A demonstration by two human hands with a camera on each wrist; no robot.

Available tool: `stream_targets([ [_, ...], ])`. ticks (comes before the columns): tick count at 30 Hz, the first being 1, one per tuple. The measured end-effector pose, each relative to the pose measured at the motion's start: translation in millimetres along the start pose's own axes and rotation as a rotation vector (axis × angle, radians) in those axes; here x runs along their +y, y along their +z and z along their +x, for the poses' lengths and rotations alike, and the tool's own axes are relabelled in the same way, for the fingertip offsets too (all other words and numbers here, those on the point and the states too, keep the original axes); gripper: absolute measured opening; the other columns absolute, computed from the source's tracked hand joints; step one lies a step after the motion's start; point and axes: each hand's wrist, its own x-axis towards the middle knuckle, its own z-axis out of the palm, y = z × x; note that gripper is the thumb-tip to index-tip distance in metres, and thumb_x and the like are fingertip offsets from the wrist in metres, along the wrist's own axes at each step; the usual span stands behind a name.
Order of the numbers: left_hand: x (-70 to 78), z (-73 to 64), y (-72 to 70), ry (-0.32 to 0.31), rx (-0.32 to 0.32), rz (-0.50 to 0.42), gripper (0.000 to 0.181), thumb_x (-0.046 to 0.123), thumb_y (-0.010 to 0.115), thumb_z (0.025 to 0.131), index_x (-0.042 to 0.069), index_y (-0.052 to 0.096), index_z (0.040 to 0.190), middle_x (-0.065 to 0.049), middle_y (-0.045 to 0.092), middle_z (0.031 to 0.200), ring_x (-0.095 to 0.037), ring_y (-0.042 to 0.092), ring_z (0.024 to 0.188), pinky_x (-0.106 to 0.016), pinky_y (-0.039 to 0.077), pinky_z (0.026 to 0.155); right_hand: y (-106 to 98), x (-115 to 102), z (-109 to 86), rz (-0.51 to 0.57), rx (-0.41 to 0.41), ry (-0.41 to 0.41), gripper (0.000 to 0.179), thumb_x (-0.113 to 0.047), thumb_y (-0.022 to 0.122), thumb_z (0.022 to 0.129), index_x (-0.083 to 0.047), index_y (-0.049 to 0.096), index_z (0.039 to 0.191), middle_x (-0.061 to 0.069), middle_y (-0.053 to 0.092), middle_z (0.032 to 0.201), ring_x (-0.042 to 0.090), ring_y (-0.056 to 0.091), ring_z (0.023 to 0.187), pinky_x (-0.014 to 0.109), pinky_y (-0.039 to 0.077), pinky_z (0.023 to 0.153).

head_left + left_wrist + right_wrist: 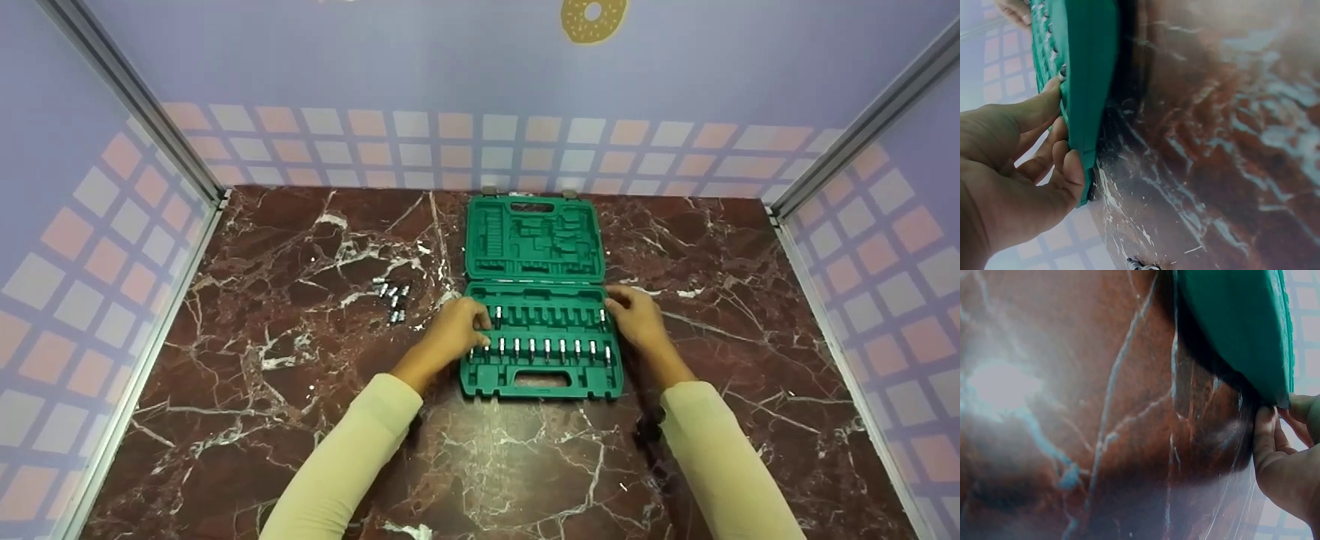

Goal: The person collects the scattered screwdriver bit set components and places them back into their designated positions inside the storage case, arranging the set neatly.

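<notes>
A green plastic socket case (541, 381) lies unfolded on the table, its moulded lid (535, 236) laid back towards the wall. Several metal sockets (547, 349) stand in the tray's front row; its back row has one socket (499, 315) near the left and another socket (602, 318) at the right end. At the case's left edge, my left hand (456, 330) grips the rim, its thumb tip beside the front row's end socket (1063, 72) and its other fingers curled against the side. My right hand (637, 321) pinches the right edge by the back row.
Several loose sockets (394, 296) lie in a small group on the marbled table (300, 420), left of the case. Purple panels with a checked pattern (405, 135) stand along the back and both sides.
</notes>
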Motion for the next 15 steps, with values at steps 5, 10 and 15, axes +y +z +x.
stream_targets([
  [5, -2.1, -2.8, 1.2, 0.02, 0.007, 0.012, 0.016, 0.01, 0.089, 0.08, 0.006, 0.076, 0.088, -0.009, 0.066, 0.089, -0.024, 0.06, 0.086, -0.04, 0.055, 0.081, 0, -1, -0.3, 0.002, 0.005, -0.007, 0.034, -0.012, 0.059, 0.104, 0.003, 0.064, 0.135, 0.028, 0.064, 0.134, 0.042, 0.058, 0.128, 0.056, 0.045, 0.11],
  [10, -8.7, -7.6, 3.8, 0.073, 0.054, -0.024, 0.017, 0.011, 0.088, 0.081, 0.005, 0.074, 0.09, -0.008, 0.064, 0.092, -0.025, 0.058, 0.09, -0.041, 0.052, 0.085, 0, -1, -1.0, -0.004, 0.008, -0.008, 0.034, -0.012, 0.06, 0.104, 0.002, 0.064, 0.135, 0.028, 0.064, 0.133, 0.042, 0.059, 0.127, 0.055, 0.046, 0.109],
  [15, -16.8, -10.9, 1.3, 0.126, 0.118, -0.097, 0.021, 0.01, 0.088, 0.08, 0.001, 0.073, 0.093, -0.01, 0.066, 0.092, -0.026, 0.061, 0.09, -0.04, 0.054, 0.085, 0, 1, -0.6, -0.018, 0.0, -0.008, 0.035, -0.012, 0.059, 0.105, 0.002, 0.063, 0.136, 0.027, 0.062, 0.137, 0.043, 0.057, 0.13, 0.056, 0.046, 0.109],
])
